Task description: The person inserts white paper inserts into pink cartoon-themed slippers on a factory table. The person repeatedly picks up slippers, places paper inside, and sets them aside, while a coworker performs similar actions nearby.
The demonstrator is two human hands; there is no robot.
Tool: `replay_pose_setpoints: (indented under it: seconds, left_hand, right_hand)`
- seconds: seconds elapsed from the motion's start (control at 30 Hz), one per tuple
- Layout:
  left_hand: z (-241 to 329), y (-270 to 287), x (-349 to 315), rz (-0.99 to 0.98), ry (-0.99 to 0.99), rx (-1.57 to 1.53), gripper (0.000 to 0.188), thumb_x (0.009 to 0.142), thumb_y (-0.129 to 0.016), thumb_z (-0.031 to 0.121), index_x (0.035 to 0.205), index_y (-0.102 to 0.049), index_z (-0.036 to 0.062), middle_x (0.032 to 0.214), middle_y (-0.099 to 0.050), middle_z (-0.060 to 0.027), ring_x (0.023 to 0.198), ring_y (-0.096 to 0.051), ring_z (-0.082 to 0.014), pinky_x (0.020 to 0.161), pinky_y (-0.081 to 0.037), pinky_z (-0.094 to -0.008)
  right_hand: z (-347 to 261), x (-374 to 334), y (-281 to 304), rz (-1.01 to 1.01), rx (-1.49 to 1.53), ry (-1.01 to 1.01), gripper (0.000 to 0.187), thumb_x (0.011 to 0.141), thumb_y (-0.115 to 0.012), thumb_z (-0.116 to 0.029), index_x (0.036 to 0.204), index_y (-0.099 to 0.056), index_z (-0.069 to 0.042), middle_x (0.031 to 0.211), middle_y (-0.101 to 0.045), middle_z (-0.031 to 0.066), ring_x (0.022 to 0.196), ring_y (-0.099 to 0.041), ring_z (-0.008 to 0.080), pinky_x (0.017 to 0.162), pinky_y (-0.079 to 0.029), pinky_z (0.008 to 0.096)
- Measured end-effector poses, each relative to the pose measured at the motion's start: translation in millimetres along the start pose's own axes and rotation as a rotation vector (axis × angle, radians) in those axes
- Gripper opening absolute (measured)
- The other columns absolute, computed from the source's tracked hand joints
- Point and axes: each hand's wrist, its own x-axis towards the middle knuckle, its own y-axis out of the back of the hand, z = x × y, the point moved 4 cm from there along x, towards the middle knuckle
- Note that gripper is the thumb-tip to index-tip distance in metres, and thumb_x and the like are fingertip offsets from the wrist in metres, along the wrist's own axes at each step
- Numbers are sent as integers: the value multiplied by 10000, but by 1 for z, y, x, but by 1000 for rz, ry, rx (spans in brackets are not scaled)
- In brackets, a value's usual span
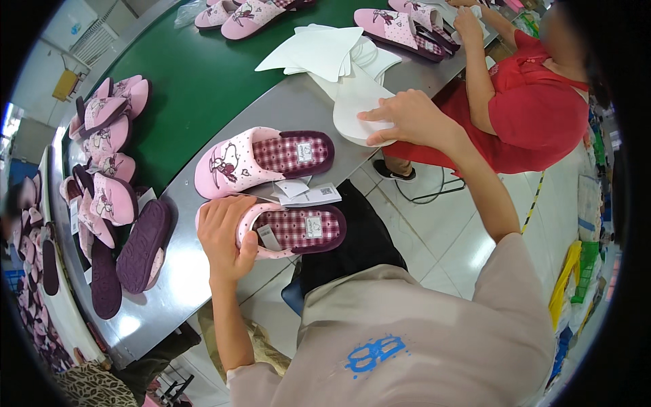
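Observation:
A pair of pink slippers with dark plum soles and checked lining lies in front of me. My left hand point(227, 230) is closed round the toe of the near slipper point(298, 227), thumb at its opening. Beyond it rests the far slipper point(261, 159), with a printed figure on its upper. White tags point(308, 195) lie between the two. To the right, my right hand point(410, 119) is spread over a rounded white sheet point(352, 105), thumb and forefinger apart on its top. Its other fingers are partly hidden. More white shaped sheets point(319, 51) lie in a loose pile behind.
Slippers point(112, 197) are heaped at the left, some soles up. More slippers stand at the far side point(251, 19) and by a co-worker in red point(522, 102) at the right. The metal table edge point(169, 298) curves round a green surface point(183, 88).

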Motion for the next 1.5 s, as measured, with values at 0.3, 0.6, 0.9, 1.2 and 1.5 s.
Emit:
replay_pose_setpoints:
  seconds: [0.3, 0.6, 0.9, 1.2, 1.5]
  left_hand:
    - [-1, 1, -2, 19, -51, 0, 495, 962, -524, 449, 1038, -743, 12, 1002, -750, -144, 945, -689, -356, 907, -469, -460]
    - [-14, 15, 6, -86, -132, -59, 456, 944, -520, 433, 991, -738, 35, 944, -730, -144, 897, -671, -353, 858, -472, -449]
    - [8, 7, -4, 16, -53, 12, 330, 965, -521, 269, 1026, -725, 17, 993, -737, -145, 950, -679, -349, 923, -463, -451]
    - [6, 7, -3, 36, -50, 6, 306, 934, -565, 259, 1007, -724, 8, 975, -738, -146, 921, -684, -350, 893, -477, -445]
    - [8, 13, -9, 17, -18, 50, 338, 922, -633, 237, 1148, -724, 2, 1130, -740, -160, 1061, -670, -364, 987, -475, -459]
  right_hand:
    - [2, -1, 0, 56, 57, 14, 467, 1006, -602, -581, 1280, -784, -249, 852, -755, 174, 829, -718, 385, 814, -556, 475]
    - [13, 5, -9, 2, -170, 87, 752, 842, -735, -687, 1427, -686, -217, 1036, -770, 134, 802, -717, 359, 733, -541, 442]
    - [20, 11, -3, -94, -107, 179, 660, 876, -732, -648, 1374, -728, -214, 972, -758, 123, 785, -700, 354, 709, -529, 456]
    - [-1, 4, -14, -5, -279, 240, 533, 894, -672, -229, 1424, -655, -179, 862, -752, 140, 757, -724, 368, 726, -568, 497]
    - [29, -38, 70, 662, 202, 79, 280, 1019, -649, -252, 1172, -758, -44, 1051, -774, 139, 1002, -729, 259, 861, -564, 369]
